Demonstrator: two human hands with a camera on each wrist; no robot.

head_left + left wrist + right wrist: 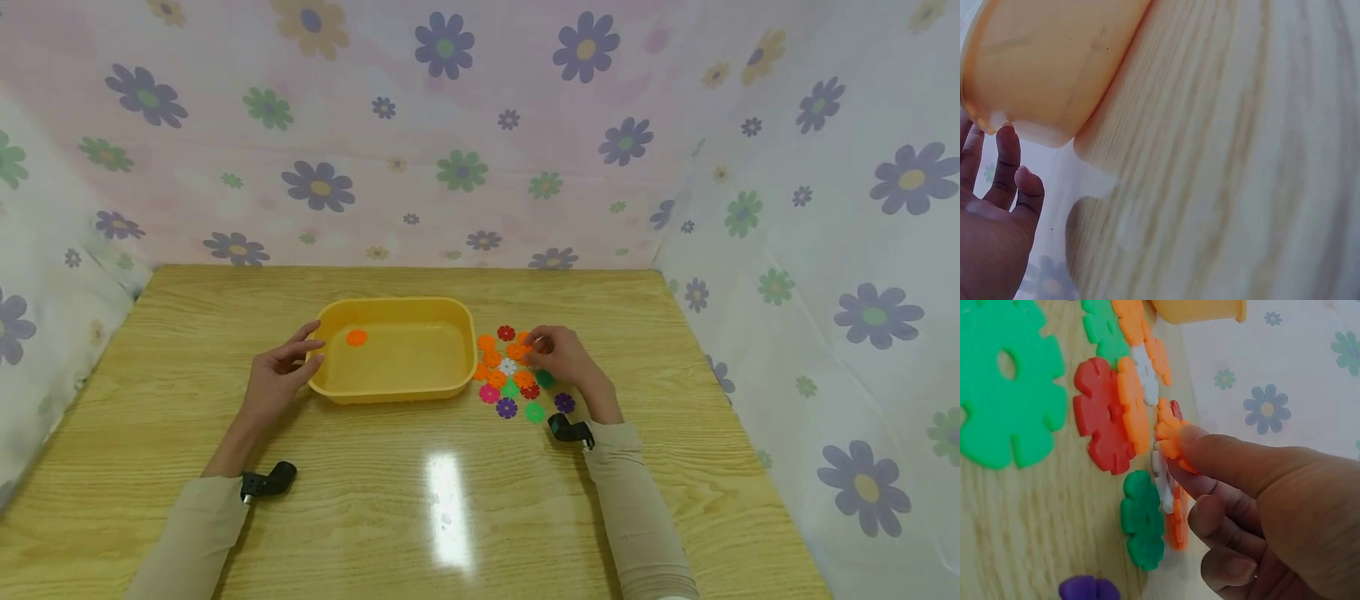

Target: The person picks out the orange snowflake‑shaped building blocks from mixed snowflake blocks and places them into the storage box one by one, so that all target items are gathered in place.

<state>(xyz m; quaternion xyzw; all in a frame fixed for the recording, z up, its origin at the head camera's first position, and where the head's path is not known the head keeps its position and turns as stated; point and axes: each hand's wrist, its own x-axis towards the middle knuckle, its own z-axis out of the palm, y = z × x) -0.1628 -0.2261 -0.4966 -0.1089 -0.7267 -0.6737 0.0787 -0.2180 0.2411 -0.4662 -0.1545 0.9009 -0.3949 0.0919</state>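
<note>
A yellow plastic basin stands on the table, with one orange flower-shaped disc lying inside toward its left. My left hand is at the basin's left end, fingers loosely spread and fingertips right at the rim; the left wrist view has them against the outer wall. To the right of the basin lies a loose cluster of notched plastic flower discs in orange, red, white, green, pink and purple. Over its right side, my right hand pinches an orange flower disc between thumb and index finger.
Close below the pinched disc are a dark green disc and a red disc. Purple discs lie at the cluster's near side. Flower-patterned cloth hangs behind the wooden table and along its sides.
</note>
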